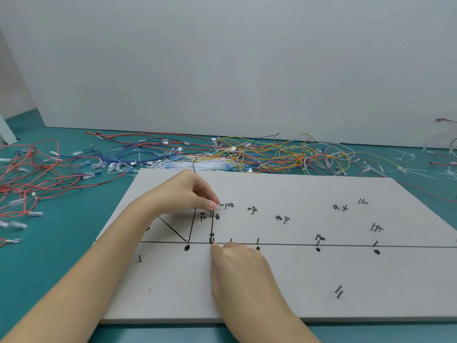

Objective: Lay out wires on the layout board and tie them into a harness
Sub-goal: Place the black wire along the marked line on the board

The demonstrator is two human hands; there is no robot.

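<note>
Pinching: left hand (188, 191) squeezes wire end at a pin (212, 214).
Pressing: right hand (237, 263) fingers curled on black wire (212, 229).
Danger: wire slips off pin if pulled hard.

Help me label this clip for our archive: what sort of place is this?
Probably a wire-harness assembly bench. A grey layout board with pins, drawn routing lines and handwritten labels lies on a teal worktop; behind it are loose terminated wires and white cable ties.
</note>
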